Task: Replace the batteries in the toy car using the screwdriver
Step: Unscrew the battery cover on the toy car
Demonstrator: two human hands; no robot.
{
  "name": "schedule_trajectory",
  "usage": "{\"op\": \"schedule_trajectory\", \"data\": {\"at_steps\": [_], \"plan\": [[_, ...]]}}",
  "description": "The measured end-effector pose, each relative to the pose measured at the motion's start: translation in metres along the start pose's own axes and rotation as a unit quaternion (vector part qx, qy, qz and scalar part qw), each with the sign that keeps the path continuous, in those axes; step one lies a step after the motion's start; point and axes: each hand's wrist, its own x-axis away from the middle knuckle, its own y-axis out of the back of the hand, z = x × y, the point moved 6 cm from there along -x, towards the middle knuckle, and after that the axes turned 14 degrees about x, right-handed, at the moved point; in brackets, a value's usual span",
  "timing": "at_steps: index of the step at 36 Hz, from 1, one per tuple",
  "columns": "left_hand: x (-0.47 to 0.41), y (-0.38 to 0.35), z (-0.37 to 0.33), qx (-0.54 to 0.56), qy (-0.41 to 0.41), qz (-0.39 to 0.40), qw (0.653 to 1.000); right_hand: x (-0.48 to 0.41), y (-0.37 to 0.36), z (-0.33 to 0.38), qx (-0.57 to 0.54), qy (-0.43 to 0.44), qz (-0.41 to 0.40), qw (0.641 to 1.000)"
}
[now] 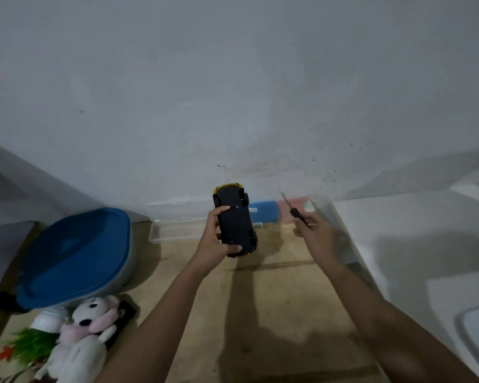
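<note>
My left hand (215,239) holds the yellow toy car (235,219) above the wooden table, its black underside turned toward me and its yellow body showing at the far end. The fingers wrap the car's left side, with the thumb near its lower end. To the right of the car, my right hand (314,232) grips a screwdriver (295,210) by its dark handle. The thin metal shaft points up and to the left, its tip apart from the car. No batteries can be made out.
A clear plastic tray (174,230) lies by the wall behind the car, with blue (266,211) and pink (292,205) items beside it. A blue-lidded container (75,255) and a plush toy (86,335) sit at left. White surfaces (415,244) border the right.
</note>
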Motion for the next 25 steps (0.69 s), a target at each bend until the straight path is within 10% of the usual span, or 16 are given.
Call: {"op": "schedule_trajectory", "data": {"at_steps": [11, 25], "plan": [[-0.009, 0.02, -0.09, -0.006, -0.102, -0.035, 0.994, 0.0, -0.015, 0.174, -0.146, 0.221, 0.034, 0.964], [-0.002, 0.024, -0.12, -0.024, -0.142, -0.046, 0.989, 0.005, -0.034, 0.192, -0.163, 0.214, 0.053, 0.962]]}}
